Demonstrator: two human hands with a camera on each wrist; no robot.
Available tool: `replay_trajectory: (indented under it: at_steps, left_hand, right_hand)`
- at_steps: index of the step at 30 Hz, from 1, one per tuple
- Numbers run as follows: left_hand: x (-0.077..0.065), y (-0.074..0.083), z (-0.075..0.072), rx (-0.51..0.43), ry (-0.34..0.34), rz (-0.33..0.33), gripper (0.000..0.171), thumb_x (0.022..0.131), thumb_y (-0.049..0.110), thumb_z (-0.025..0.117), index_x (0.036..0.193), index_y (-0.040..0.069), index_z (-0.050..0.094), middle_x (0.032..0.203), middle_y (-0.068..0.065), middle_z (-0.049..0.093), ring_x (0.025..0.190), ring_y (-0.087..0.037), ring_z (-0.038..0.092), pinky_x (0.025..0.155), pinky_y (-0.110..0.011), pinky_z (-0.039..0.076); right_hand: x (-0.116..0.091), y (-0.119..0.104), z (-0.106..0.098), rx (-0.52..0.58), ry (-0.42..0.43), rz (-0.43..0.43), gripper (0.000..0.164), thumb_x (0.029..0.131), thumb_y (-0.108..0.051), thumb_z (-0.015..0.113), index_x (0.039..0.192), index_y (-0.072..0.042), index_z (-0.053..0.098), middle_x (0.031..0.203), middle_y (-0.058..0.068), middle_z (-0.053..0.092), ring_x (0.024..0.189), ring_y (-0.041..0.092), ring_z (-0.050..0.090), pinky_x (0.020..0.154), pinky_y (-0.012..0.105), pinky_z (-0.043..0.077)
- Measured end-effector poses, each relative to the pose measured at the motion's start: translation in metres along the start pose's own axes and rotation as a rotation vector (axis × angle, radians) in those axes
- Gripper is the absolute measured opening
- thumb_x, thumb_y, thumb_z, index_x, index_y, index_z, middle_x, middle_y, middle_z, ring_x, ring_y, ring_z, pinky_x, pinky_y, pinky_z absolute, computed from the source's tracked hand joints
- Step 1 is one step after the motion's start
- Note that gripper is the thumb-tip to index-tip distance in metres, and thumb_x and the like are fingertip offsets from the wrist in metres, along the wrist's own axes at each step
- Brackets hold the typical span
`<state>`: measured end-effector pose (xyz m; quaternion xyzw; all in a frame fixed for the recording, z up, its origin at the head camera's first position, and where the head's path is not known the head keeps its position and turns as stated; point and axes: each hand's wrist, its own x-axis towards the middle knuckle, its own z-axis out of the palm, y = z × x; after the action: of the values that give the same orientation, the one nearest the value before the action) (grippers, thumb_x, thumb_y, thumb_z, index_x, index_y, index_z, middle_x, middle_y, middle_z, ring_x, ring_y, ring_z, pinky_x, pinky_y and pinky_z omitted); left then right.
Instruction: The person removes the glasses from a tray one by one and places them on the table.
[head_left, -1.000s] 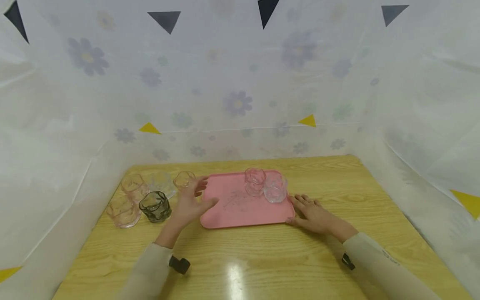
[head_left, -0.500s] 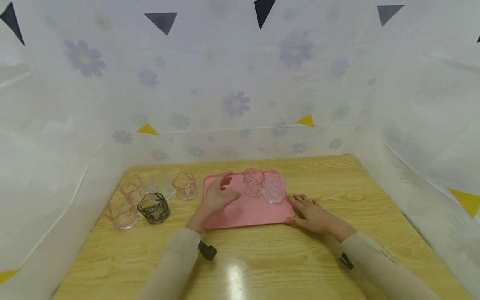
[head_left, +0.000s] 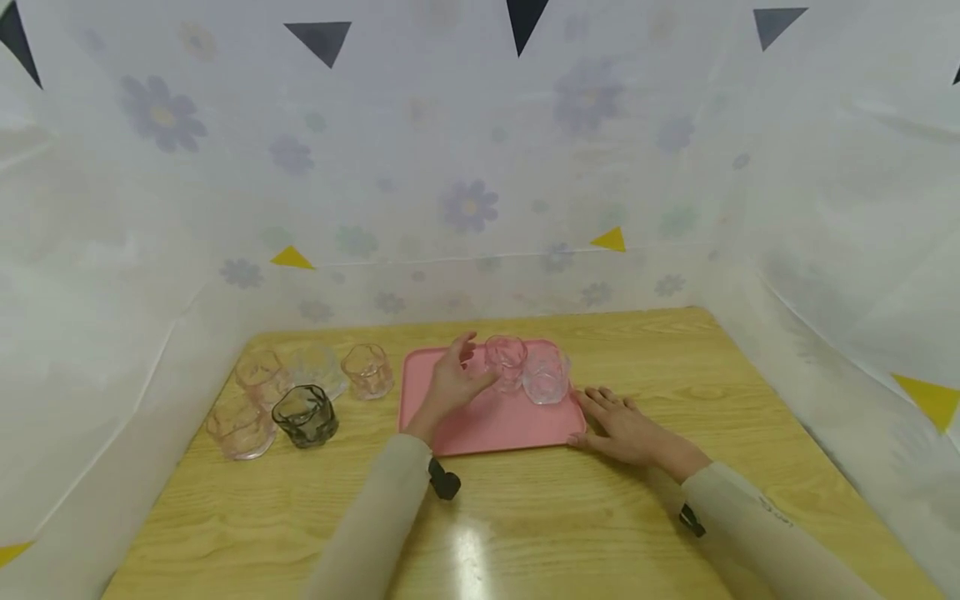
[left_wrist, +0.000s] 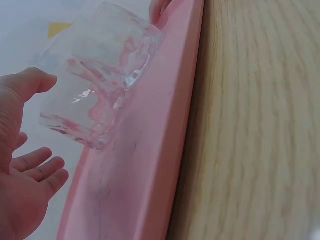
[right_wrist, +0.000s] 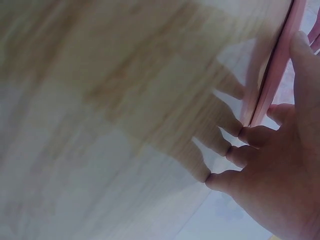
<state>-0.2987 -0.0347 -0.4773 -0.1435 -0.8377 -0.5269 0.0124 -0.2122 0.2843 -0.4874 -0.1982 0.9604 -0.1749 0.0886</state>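
Note:
A pink tray lies on the table and carries two wavy-sided glasses. The glass with a pink look stands at the back, touching or overlapping a clear glass at its right. My left hand hovers over the tray just left of the nearer glass, thumb and fingers spread apart. In the left wrist view, a gap shows between the thumb and the glass wall. My right hand rests at the tray's right edge, fingers extended, with fingertips on the table and thumb at the tray's corner.
Several more glasses stand left of the tray: a dark grey one, a clear one, a pinkish one nearest the tray, and two others by the table's left edge. White sheeting encloses the wooden table.
My left hand has moved right from beside the pinkish glass on the table, across the tray, to beside the glasses on it. The right hand has stayed at the tray's edge.

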Motion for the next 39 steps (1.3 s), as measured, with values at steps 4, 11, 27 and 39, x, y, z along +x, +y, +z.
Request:
replay_trajectory:
  at_steps: [4,11,27,39]
  left_hand:
    - [0.006,-0.003,0.007,-0.015,-0.002,-0.013,0.083,0.09,0.025,0.085,0.16,0.01,0.043,0.151,-0.025,0.055,0.14,-0.044,0.055,0.113,-0.056,0.051]
    - [0.012,-0.007,0.02,-0.061,-0.052,-0.065,0.09,0.085,0.026,0.088,0.161,0.011,0.042,0.154,-0.019,0.055,0.14,-0.039,0.055,0.112,-0.054,0.052]
    - [0.012,-0.004,0.035,-0.046,-0.007,-0.077,0.09,0.085,0.032,0.09,0.158,0.009,0.044,0.151,-0.023,0.057,0.141,-0.04,0.055,0.115,-0.056,0.049]
    - [0.015,-0.004,0.034,-0.002,0.006,-0.051,0.09,0.081,0.034,0.092,0.154,0.006,0.047,0.125,-0.019,0.067,0.109,-0.031,0.063,0.093,-0.049,0.057]
  right_hand:
    - [0.001,0.0,0.001,0.003,0.009,-0.007,0.09,0.102,-0.063,0.057,0.166,-0.006,0.029,0.167,0.033,0.03,0.155,0.057,0.023,0.117,0.083,0.02]
    - [0.001,0.003,0.007,0.002,0.005,0.0,0.09,0.102,-0.063,0.056,0.167,-0.007,0.028,0.168,0.031,0.029,0.157,0.055,0.023,0.119,0.082,0.019]
    - [0.001,0.003,0.007,0.0,0.011,-0.006,0.089,0.102,-0.062,0.057,0.167,-0.008,0.029,0.168,0.031,0.03,0.156,0.056,0.023,0.118,0.083,0.02]
    - [0.001,0.004,0.005,-0.008,0.024,-0.008,0.089,0.102,-0.063,0.056,0.167,-0.008,0.029,0.167,0.031,0.031,0.156,0.055,0.025,0.118,0.082,0.02]
